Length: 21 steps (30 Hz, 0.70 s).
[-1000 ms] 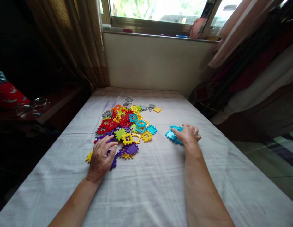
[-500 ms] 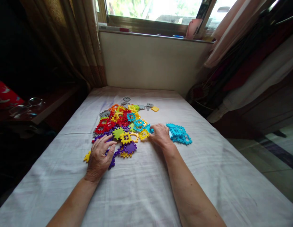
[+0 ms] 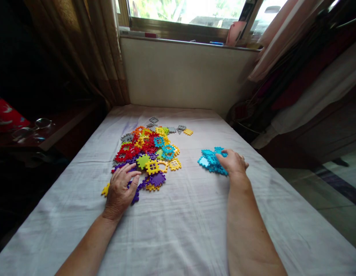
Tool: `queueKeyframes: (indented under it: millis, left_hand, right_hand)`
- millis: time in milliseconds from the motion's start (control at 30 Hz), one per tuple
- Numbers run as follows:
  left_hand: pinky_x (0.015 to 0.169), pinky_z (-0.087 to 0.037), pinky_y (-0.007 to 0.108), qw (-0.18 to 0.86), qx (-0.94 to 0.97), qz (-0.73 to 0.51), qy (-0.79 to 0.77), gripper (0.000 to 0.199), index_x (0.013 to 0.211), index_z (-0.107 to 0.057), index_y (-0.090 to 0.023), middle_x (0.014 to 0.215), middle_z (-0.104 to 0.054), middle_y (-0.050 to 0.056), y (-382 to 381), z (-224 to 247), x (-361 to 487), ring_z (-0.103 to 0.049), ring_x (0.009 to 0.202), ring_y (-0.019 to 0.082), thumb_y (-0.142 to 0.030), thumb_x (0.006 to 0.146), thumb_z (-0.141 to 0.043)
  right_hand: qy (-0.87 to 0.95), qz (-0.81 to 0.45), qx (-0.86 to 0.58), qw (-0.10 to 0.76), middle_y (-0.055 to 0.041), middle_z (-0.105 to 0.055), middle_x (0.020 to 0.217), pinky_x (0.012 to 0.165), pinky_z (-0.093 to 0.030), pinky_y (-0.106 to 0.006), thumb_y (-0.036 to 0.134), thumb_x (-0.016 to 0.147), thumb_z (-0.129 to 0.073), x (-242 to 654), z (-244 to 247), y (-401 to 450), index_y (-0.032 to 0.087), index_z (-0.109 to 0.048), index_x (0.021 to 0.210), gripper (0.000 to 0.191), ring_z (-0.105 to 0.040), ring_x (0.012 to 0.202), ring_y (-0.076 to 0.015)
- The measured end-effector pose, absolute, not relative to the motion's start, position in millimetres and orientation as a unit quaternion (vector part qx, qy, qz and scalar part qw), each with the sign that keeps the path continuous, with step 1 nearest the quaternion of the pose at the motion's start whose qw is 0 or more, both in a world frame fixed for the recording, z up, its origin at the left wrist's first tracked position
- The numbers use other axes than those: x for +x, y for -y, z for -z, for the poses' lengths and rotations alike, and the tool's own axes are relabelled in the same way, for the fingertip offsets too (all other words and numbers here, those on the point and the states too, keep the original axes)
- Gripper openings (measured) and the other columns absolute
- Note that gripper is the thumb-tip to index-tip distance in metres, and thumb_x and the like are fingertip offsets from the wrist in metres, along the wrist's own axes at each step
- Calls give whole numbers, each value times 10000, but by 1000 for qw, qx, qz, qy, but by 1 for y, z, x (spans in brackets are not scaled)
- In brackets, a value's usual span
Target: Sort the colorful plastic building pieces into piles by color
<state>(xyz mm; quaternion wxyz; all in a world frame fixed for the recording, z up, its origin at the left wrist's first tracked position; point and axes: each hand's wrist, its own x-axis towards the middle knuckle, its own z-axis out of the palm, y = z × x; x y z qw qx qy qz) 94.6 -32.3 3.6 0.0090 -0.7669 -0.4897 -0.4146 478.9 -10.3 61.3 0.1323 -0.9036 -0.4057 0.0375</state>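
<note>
Head view, far left: what is shown?

– Eyeglasses point(image 3: 43, 123) are set on a dark side table point(image 3: 60, 132), beside a red patterned item point(image 3: 7, 116). Farther right, a brown curtain point(image 3: 106, 57) is hung.

– And the left hand point(image 3: 120, 189)?

– It is rested open, palm down, over purple pieces point(image 3: 134, 197) at the near-left edge of the mixed pile point(image 3: 146, 143). A yellow piece point(image 3: 105, 189) is partly covered by its outer side.

– How is the pile made up?

– Red, orange, purple, green, yellow, grey and blue notched pieces are heaped and overlapped on the pale sheet point(image 3: 180, 222). By its far-right side, a yellow flat piece point(image 3: 188, 132) is laid near some grey ones.

– Where is the blue heap point(image 3: 211, 160)?

– Right of the pile, well apart from it, with its pieces stacked loosely.

– And the right hand point(image 3: 234, 161)?

– It is held at the heap's right side, fingers partly curled, thumb placed against a blue piece point(image 3: 219, 150). Whether that piece is gripped cannot be told. Beyond, clothes point(image 3: 293, 96) are hung.
</note>
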Motion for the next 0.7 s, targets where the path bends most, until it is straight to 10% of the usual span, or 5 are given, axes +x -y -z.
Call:
queueKeyframes:
  millis: [700]
  left_hand:
    - [1055, -453, 528, 19, -774, 411, 481, 189, 960, -684, -244, 1206, -689, 91, 30, -1, 93, -605, 1194, 271, -317, 940, -511]
  right_hand:
    - [683, -24, -715, 147, -110, -409, 1545, 1113, -246, -538, 424, 976, -439, 332, -24, -17, 332, -493, 1437, 474, -288, 1445, -326]
